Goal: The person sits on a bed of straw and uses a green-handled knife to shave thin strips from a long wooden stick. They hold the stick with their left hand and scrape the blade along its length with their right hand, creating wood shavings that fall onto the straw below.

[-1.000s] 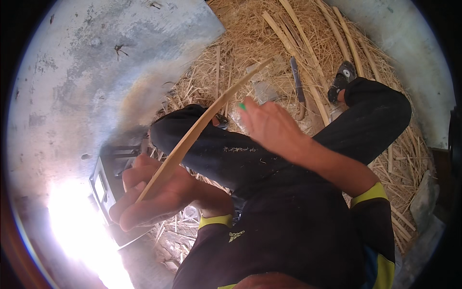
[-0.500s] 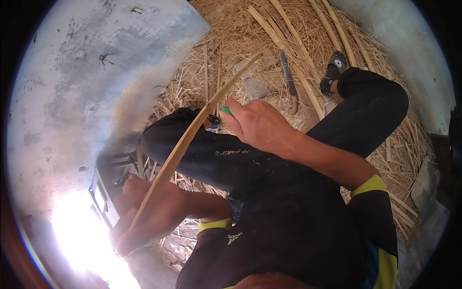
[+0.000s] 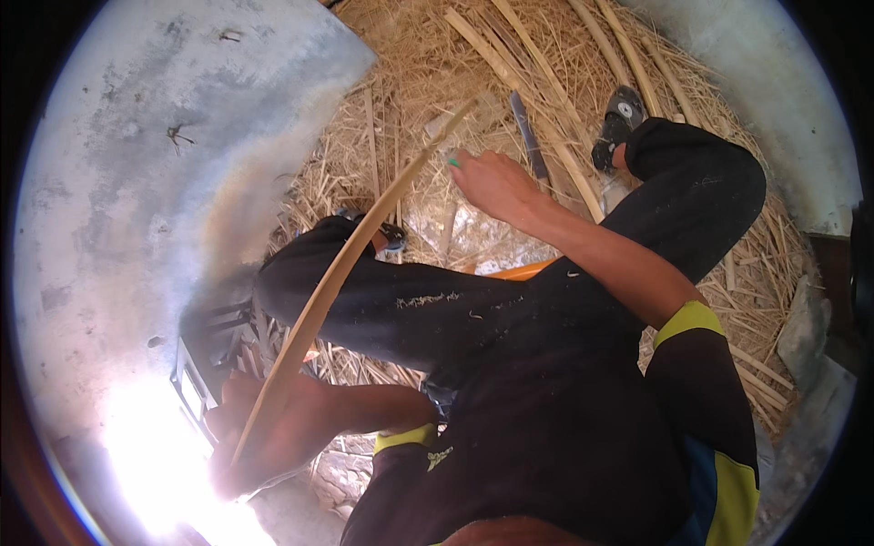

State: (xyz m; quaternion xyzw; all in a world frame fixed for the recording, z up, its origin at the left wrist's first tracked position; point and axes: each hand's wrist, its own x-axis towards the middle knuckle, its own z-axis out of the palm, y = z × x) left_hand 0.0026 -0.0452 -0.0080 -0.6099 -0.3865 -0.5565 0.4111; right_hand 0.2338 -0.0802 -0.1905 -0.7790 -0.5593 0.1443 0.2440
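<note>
A long, pale bamboo strip [image 3: 339,273] slants from the lower left up to the far middle, tapering and bending slightly at its far end. My left hand [image 3: 282,414] is closed around its near end, partly washed out by glare. Beside the strip's far part, my right hand [image 3: 496,187] is closed on a small green thing [image 3: 453,162]. Only a bit of green shows at the thumb, so its kind is hidden. The right fingertips lie close to the strip; whether they touch it I cannot tell.
Straw-like shavings [image 3: 410,73] cover the floor, with several long bamboo pieces [image 3: 546,68] at the far right. A dark-bladed knife [image 3: 528,136] lies among them. An orange thing [image 3: 523,271] shows between my legs. A grey wall [image 3: 173,155] stands at left, above a dark frame [image 3: 196,364].
My right hand has moved farther away with the green thing, toward the strip's tip. The strip and left hand have shifted slightly left. The orange thing has come into sight.
</note>
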